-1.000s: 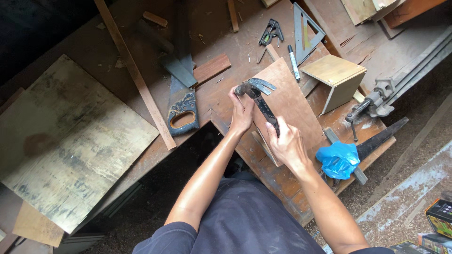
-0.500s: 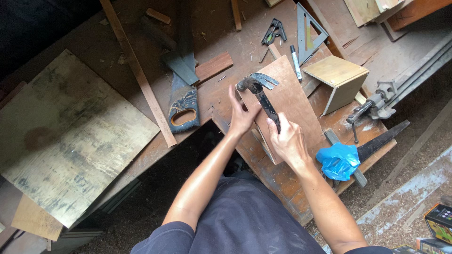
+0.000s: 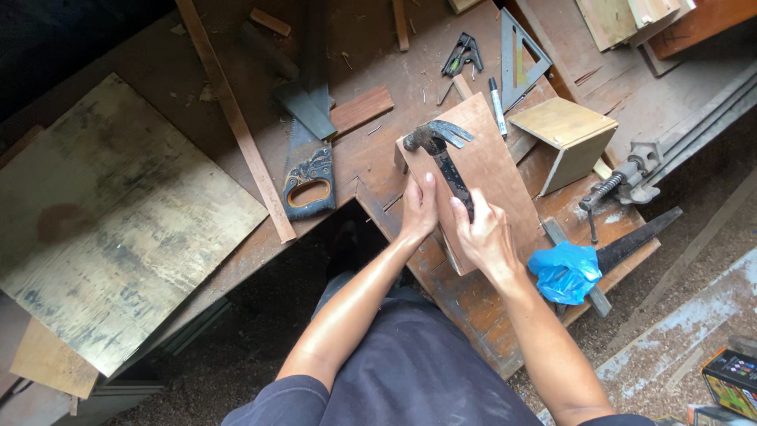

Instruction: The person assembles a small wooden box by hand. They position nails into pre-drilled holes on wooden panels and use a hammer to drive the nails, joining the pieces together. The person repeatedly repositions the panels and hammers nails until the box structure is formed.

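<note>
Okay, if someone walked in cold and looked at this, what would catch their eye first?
Probably the claw hammer in the middle, gripped by the right hand over a reddish board that the left hand steadies. Next, the bright blue plastic bag at the bench's right edge, and the handsaw lying to the left.

The person wears a dark navy, short-sleeved upper garment of plain cloth. The sleeves end above the elbows, and both forearms are bare from there to the wrists. The left hand (image 3: 419, 210) and the right hand (image 3: 482, 233) are bare: no gloves, rings, watch or wristbands are visible. The cloth over the torso shows soft folds and no print, buttons or pockets in the part that is in view
</note>
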